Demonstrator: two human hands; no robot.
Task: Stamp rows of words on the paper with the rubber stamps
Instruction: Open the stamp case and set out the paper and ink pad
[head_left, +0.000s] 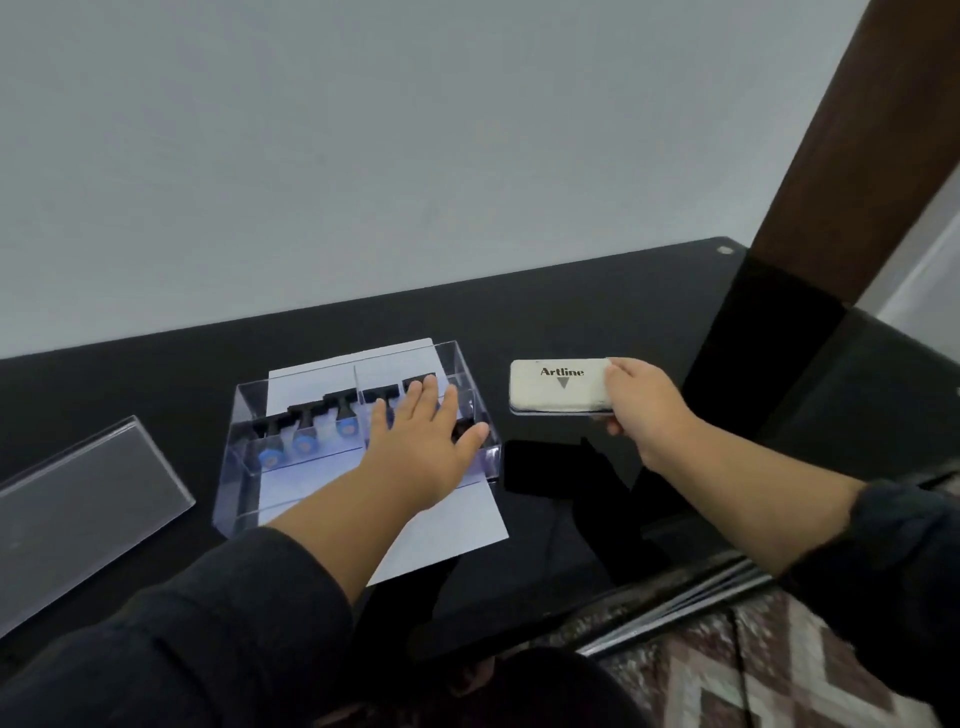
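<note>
Apparently to pick a stamp, the left hand (421, 441) reaches flat-fingered into the box (244, 415) sitting on the paper (457, 525), while the right hand (641, 405) grips the ink pad (558, 387) beside it.

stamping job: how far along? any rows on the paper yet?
Done: the lid is off the clear box, lying to its left. In hand: the left hand reaches into the box over the stamps; the right hand grips the Artline ink pad, still closed. Left: all stamping; the visible paper is blank.
</note>
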